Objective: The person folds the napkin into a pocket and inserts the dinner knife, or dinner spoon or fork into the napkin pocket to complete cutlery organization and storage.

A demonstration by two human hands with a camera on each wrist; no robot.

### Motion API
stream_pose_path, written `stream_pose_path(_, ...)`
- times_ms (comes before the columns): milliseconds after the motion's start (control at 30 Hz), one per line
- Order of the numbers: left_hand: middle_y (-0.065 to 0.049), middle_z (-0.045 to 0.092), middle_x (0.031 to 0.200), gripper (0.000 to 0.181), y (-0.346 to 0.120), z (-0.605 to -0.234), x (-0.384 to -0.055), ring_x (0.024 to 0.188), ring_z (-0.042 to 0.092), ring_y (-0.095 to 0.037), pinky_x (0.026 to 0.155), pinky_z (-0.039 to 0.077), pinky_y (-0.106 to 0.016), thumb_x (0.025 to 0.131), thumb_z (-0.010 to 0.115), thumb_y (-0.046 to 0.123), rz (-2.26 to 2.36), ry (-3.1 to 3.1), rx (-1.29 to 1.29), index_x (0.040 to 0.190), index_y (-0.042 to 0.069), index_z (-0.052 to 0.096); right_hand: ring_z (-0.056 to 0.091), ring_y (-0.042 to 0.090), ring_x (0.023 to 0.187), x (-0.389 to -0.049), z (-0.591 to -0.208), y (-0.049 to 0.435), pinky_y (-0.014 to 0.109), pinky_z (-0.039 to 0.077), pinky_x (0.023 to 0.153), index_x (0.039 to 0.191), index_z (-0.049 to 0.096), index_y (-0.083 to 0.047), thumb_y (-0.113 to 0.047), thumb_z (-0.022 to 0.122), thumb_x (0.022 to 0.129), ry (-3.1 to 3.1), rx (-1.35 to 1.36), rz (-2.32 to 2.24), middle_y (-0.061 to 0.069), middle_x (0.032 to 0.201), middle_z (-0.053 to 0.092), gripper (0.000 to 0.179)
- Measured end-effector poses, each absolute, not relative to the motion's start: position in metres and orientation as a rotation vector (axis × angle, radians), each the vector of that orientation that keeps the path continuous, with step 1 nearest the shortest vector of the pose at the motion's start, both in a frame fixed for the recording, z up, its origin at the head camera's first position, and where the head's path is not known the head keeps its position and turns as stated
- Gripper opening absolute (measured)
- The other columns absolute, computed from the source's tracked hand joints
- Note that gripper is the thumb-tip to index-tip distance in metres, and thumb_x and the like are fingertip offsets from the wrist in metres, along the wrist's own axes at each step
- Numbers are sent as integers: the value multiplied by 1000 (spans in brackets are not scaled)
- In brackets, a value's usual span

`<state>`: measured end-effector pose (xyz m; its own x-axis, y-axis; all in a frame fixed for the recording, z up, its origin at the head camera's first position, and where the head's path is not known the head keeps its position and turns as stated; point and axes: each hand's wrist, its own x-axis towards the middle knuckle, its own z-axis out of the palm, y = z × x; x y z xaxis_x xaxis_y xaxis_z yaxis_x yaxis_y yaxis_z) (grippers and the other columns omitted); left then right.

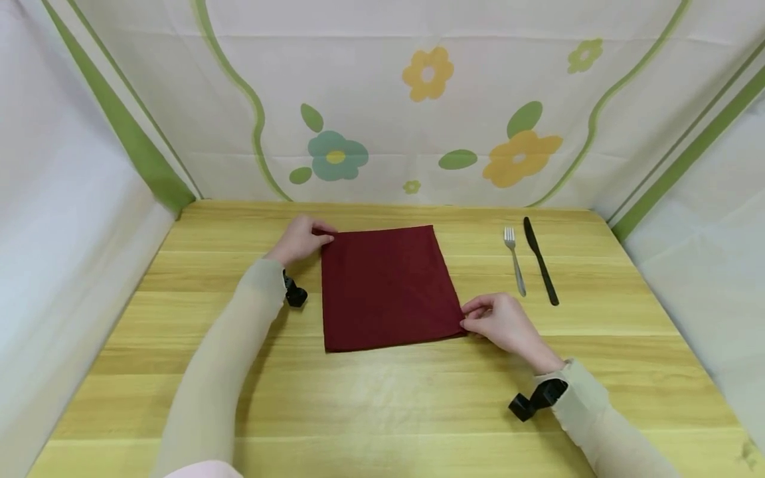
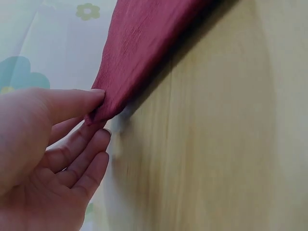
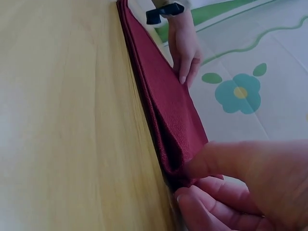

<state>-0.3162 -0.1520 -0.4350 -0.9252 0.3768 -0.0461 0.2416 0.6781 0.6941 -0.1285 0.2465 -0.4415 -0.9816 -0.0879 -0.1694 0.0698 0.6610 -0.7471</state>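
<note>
Red cloth [image 1: 388, 289] sits nearer the far edge of the table [image 1: 382, 398], our left hand [image 1: 301, 239] pinching its far-left corner, our right hand [image 1: 503, 323] its near-right. We're probably squaring folds; next likely wants a gentle tug.

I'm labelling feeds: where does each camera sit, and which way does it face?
Head: worn on the head, facing forward and down at the red cloth; left hand, right hand and sleeved arms show.
Left wrist: worn there, facing the left hand pinching one cloth corner; only that hand shows.
Right wrist: worn there, facing the right hand pinching another corner; the left hand shows beyond.
Head and right-wrist views share both hands.
</note>
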Motion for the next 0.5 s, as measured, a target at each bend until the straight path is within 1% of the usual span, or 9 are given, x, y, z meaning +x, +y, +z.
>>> stream_pose_path(133,-12,70,123,23,-161,-434,-308,121,58,-31,104,44,-47,101,66,11,1085,2697,506,122,5,75,65,16,69,-136,-441,251,29,52,60,101,78,-5,-8,79,85,2744,-66,-1177,1,80,70,16)
stream_pose_path(333,-11,72,115,22,-173,-436,-293,110,62,-29,95,49,-46,100,67,10,1099,2680,520,120,5,75,66,16,68,-152,-440,261,28,53,59,98,79,-4,-5,78,85,2849,-146,-1138,0,79,71,14)
stream_pose_path(500,-12,71,115,24,-180,-435,-271,107,63,-28,93,51,-45,101,67,11,1087,2664,531,122,3,74,68,15,69,-173,-440,271,28,53,59,100,79,-3,-5,78,87,2926,-167,-1091,2,82,73,13)
